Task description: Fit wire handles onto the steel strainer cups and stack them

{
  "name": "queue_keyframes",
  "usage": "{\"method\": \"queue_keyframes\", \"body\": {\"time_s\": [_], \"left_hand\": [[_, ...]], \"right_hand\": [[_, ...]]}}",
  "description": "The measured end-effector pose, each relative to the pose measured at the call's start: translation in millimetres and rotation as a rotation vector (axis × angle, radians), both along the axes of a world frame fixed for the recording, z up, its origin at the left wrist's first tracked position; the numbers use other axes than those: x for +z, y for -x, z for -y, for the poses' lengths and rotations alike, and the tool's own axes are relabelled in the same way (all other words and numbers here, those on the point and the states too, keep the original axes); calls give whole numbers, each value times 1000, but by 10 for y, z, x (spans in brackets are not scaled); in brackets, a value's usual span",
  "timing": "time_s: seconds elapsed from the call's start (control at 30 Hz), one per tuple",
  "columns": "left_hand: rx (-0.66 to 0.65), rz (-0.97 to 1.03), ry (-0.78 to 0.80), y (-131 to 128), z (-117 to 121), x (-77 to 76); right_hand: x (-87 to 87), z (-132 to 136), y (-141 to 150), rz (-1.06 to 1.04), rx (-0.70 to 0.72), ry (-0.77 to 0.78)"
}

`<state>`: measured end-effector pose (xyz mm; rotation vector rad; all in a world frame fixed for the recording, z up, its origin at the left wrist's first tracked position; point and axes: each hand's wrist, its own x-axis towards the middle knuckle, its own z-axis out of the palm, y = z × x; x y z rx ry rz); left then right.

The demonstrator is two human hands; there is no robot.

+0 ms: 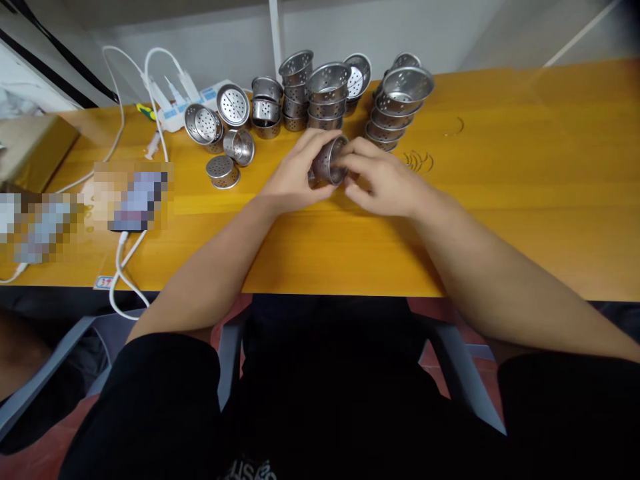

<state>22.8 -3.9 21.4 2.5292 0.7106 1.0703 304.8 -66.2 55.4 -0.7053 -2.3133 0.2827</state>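
Observation:
My left hand [296,172] is wrapped round a small metal strainer cup [330,160], tilted with its mouth towards the right. At that mouth is my right hand [384,179], its fingers bent and reaching just inside the rim. Whatever its fingertips may pinch is hidden. Just behind my hands stand stacks of perforated strainer cups [327,97], and another nested stack [400,100] leans at the right. Several thin curved wire pieces [419,161] lie on the table to the right of my right hand.
Loose strainer cups [223,172] sit left of my hands. Further left are a power strip [175,115] with white cables, a phone [139,201] on a cable and a cardboard box [37,150]. A grey wall [400,30] backs the wooden table [550,200].

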Motion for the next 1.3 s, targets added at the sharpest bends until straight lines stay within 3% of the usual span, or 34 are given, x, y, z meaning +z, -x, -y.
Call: {"method": "queue_keyframes", "body": {"time_s": [0.17, 0.33, 0.5, 0.67, 0.97, 1.17, 1.3], "left_hand": [[86, -35, -8, -1, 117, 100], [109, -25, -47, -1, 117, 106], [138, -29, 8, -10, 80, 95], [136, -48, -66, -13, 81, 121], [71, -15, -171, -26, 26, 65], [122, -121, -147, -36, 91, 161], [69, -150, -147, -48, 58, 223]], "right_hand": [[7, -2, -36, 20, -50, 62], [10, 21, 35, 12, -44, 129], [21, 29, 35, -93, -111, 198], [25, -18, 3, -194, -203, 231], [80, -43, 10, -280, -189, 333], [122, -39, 1, -302, -207, 305], [118, -74, -16, -342, -158, 313]]}}
